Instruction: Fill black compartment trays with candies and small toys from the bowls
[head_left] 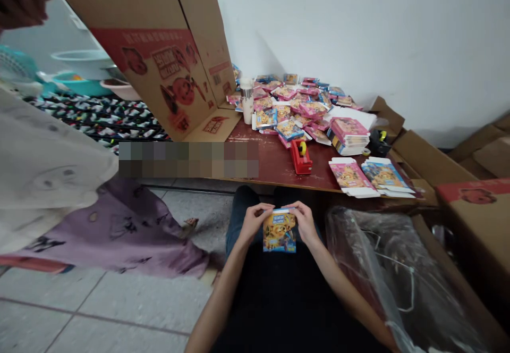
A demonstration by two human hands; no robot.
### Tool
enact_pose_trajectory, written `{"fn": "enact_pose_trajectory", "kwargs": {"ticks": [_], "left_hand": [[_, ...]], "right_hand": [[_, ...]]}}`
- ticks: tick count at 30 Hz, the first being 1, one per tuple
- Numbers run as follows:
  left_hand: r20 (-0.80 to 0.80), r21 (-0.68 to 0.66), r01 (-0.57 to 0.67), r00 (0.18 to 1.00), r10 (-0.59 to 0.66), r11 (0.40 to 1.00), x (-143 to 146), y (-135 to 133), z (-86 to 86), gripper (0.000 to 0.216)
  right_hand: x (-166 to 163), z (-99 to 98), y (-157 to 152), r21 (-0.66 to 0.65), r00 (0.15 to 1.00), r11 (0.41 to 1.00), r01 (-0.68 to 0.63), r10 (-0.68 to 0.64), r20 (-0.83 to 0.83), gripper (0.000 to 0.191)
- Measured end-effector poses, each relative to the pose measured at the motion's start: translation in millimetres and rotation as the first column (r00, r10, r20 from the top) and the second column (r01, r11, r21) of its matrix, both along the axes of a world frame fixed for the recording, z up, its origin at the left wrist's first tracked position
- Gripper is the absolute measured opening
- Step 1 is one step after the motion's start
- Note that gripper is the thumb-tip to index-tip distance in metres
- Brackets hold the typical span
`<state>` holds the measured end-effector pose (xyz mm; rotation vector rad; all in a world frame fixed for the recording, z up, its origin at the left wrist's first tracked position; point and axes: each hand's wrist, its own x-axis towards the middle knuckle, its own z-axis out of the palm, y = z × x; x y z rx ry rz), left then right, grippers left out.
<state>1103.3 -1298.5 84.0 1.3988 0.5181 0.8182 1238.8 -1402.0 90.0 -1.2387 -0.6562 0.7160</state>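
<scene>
Between my two hands, over my lap, is a small blue and yellow printed cardboard box. My left hand pinches its upper left corner, and my right hand grips the upper right. A white strip shows along the box's top edge, between the fingers. On the table in front stands a red tape dispenser with a yellow roll. To its right lie a flat pink carton and a flat blue carton. Behind them rises a stack of flat cartons.
A heap of pink and blue boxes covers the back of the dark red table, beside a white bottle. A large cardboard box stands left. Another person in purple trousers is at my left. Clear plastic hangs at right.
</scene>
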Motion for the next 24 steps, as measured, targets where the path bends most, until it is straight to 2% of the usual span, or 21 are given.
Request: {"fn": "enact_pose_trajectory", "kwargs": {"ticks": [2, 5, 8, 9, 11, 12, 13, 14, 15, 16, 19, 21, 24], "left_hand": [[-0.003, -0.009, 0.038, 0.999, -0.038, 0.999, -2, 2, -2.3, 0.021], [0.005, 0.029, 0.071, 0.997, -0.071, 0.997, -1, 3, -5.7, 0.021], [-0.016, 0.075, 0.053, 0.999, -0.052, 0.996, 2, 1, -7.5, 0.022], [-0.03, 0.092, 0.028, 0.999, -0.026, 0.995, 3, 0, -7.5, 0.023], [-0.055, 0.128, -0.032, 0.998, 0.04, 0.991, 4, -1, -6.3, 0.022], [-0.058, 0.146, -0.056, 0.996, 0.065, 0.988, 4, -2, -5.1, 0.021], [-0.054, 0.161, -0.069, 0.995, 0.079, 0.985, 4, -3, -3.5, 0.02], [-0.05, 0.176, -0.066, 0.996, 0.076, 0.982, 4, -3, -1.6, 0.021], [-0.049, 0.188, -0.052, 0.997, 0.062, 0.981, 4, -4, 0.5, 0.023], [-0.056, 0.192, -0.03, 0.998, 0.041, 0.981, 4, -4, 2.5, 0.023], [-0.12, 0.171, -0.003, 0.993, 0.024, 0.985, 1, -5, 6.8, 0.023], [-0.136, 0.149, -0.029, 0.989, 0.05, 0.988, 0, -4, 7.1, 0.025], [-0.107, 0.131, -0.06, 0.992, 0.074, 0.99, 0, -5, 4.5, 0.025]], "right_hand": [[7, -1.5, -6, 0.015, 0.992, 0.992, -0.126, 0.126, 0.019, 0.007], [17, -6.4, -17, 0.017, 0.947, 0.957, -0.29, 0.284, 0.15, 0.013], [31, -4.6, -16, -0.034, 0.875, 0.939, -0.344, 0.333, 0.35, 0.013], [38, -0.5, -11, -0.018, 0.865, 0.955, -0.296, 0.276, 0.42, 0.012], [58, 13.5, 7, 0.104, 0.847, 0.992, -0.074, 0.008, 0.531, 0.013], [71, 22.4, 19, 0.184, 0.812, 0.98, 0.079, -0.17, 0.558, 0.015], [84, 31.5, 33, 0.249, 0.753, 0.94, 0.232, -0.335, 0.566, 0.018], [98, 39.9, 46, 0.267, 0.692, 0.897, 0.352, -0.441, 0.571, 0.024], [111, 46.8, 59, 0.241, 0.66, 0.87, 0.43, -0.485, 0.574, 0.027], [123, 51.6, 71, 0.185, 0.662, 0.863, 0.47, -0.484, 0.572, 0.027], [144, 52.4, 94, 0.03, 0.754, 0.89, 0.454, -0.402, 0.52, 0.026], [146, 46.4, 101, 0.029, 0.784, 0.898, 0.439, -0.399, 0.475, 0.03], [141, 39.8, 109, 0.094, 0.798, 0.88, 0.465, -0.462, 0.388, 0.035]]}}
